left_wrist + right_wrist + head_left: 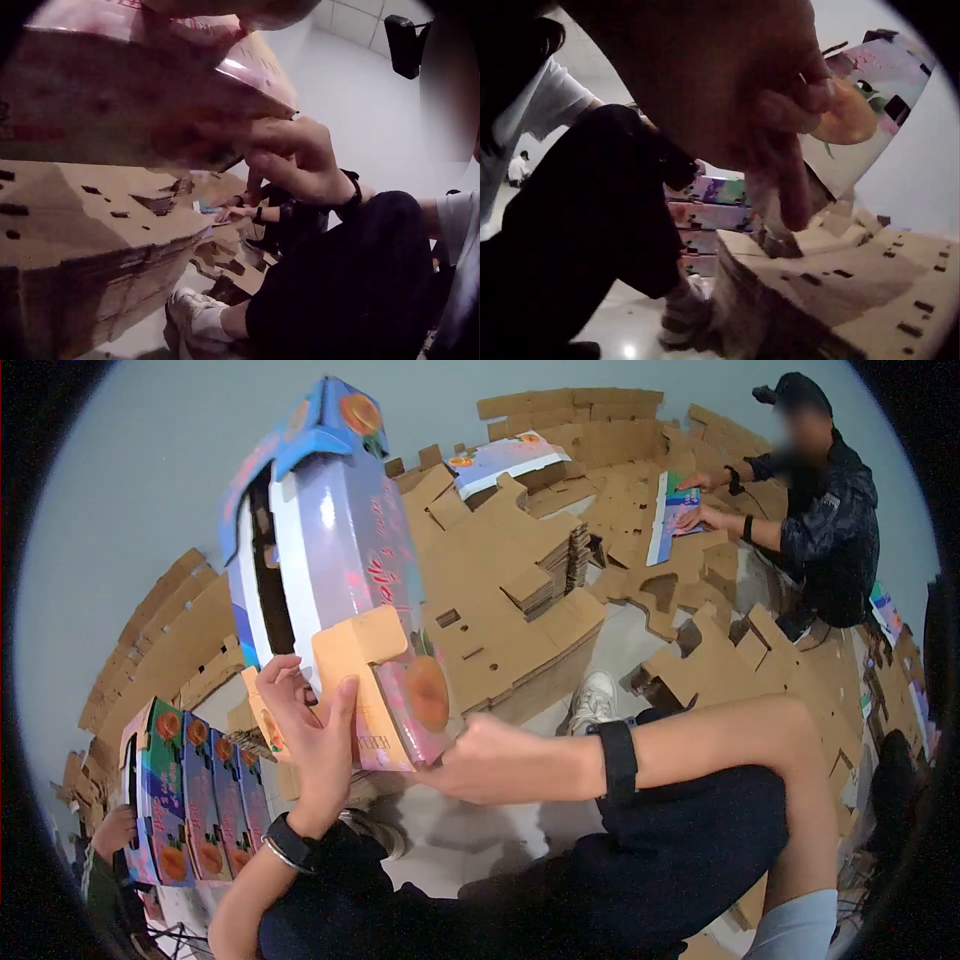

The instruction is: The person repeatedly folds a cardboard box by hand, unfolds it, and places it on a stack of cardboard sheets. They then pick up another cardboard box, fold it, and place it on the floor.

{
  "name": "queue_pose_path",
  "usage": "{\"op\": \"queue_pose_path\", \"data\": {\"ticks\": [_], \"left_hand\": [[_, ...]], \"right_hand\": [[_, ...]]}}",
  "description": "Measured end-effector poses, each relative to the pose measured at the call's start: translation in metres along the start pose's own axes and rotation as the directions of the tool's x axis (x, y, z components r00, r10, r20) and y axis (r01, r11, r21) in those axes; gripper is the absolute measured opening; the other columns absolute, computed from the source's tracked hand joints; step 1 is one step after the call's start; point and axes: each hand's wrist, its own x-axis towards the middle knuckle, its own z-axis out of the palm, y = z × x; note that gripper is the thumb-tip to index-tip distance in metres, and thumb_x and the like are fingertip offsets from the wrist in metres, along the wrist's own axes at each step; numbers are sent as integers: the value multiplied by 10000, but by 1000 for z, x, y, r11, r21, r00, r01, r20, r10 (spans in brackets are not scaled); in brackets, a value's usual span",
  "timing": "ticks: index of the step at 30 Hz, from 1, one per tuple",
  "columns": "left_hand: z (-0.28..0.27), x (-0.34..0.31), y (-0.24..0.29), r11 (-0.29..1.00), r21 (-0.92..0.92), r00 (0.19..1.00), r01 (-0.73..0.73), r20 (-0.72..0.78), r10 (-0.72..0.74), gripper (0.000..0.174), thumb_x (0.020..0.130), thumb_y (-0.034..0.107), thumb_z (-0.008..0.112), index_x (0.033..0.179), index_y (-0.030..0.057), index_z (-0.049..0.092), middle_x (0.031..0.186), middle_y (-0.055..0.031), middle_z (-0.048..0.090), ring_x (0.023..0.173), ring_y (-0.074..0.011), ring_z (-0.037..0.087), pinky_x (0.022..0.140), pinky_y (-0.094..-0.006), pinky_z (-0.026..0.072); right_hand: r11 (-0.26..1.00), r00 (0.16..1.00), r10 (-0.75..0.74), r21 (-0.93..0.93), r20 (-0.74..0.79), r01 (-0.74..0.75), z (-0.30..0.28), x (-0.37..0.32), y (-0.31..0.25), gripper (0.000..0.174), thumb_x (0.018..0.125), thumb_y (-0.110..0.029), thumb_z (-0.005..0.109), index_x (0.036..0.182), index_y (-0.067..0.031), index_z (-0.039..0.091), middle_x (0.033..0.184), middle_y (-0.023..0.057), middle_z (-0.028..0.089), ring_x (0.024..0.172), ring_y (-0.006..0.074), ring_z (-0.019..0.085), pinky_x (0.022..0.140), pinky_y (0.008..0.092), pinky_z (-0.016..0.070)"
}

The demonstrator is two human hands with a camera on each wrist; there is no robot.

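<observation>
Bright even light, fisheye vignette, wrist views perhaps blurred

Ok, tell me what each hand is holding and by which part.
Both hold the printed box at its lower end: the left hand grips the brown flap, the right hand the corner beside it.

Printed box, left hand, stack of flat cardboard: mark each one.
printed box (345, 550), head view, on its glossy side panel.
left hand (312, 738), head view, mid-hand, below the fingers.
stack of flat cardboard (490, 595), head view, on the top sheet.
</observation>
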Motion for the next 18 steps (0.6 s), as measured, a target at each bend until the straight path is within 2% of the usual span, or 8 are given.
{"op": "queue_pose_path", "data": {"ticks": [2,5,7,10,11,14,16,18], "left_hand": [[1,2,3,996,35,996,-85,-8,85,473,905,68,606,1273,70,308,1093,-74,461,1009,-144,458,892,-273,346],[0,5,17,988,-120,994,-101,26,105,454,920,72,556,1295,71,300,1126,-79,459,1010,-157,457,917,-305,345],[2,4,32,972,-204,989,-116,68,133,480,913,42,534,1328,70,295,1194,-103,467,1023,-178,470,948,-325,359],[13,-1,51,962,-273,991,27,131,9,567,844,-23,548,1339,31,277,1313,-137,382,1144,-212,464,946,-341,371],[16,-2,50,970,-224,981,-95,144,129,620,833,-31,551,1375,27,255,1383,-158,337,1210,-231,446,975,-361,371],[18,2,35,994,28,969,-109,227,99,662,834,0,571,1400,8,229,1361,-160,363,1201,-232,438,1011,-360,352],[22,3,25,998,-1,978,-70,199,69,646,840,28,575,1394,-22,245,1312,-177,416,1198,-236,437,1024,-362,345],[16,5,15,990,133,930,54,354,-98,613,840,42,572,1373,-45,282,1266,-221,467,1207,-282,458,1035,-380,343]], "right_hand": [[997,1000,-12,-82,-6,11,-6,-4,13,348,771,-176,584,1101,-66,587,513,18,555,452,160,599,409,298,434],[985,1000,-7,-174,-29,2,-20,-15,36,267,792,-184,590,1030,-63,585,480,34,531,464,175,612,413,319,448],[940,950,311,-155,33,-303,-33,-17,42,184,815,-208,599,920,-57,599,479,68,537,478,212,624,430,348,470],[932,910,363,-68,200,-357,-57,-20,40,159,779,-177,606,745,-22,602,579,123,622,539,275,649,493,381,495],[942,915,335,-67,225,-329,-53,-24,37,159,751,-167,618,673,-28,615,597,131,629,556,292,653,501,399,498],[944,886,330,-130,327,-304,-49,-28,38,145,733,-170,627,673,-39,643,620,137,639,588,291,663,515,396,503],[914,857,406,-137,316,-383,-52,-23,36,133,717,-173,637,690,-46,661,644,136,649,614,285,667,529,394,502],[897,825,442,-196,352,-397,-54,-22,37,142,740,-175,628,672,-53,657,658,133,652,624,281,666,543,396,499]]}}
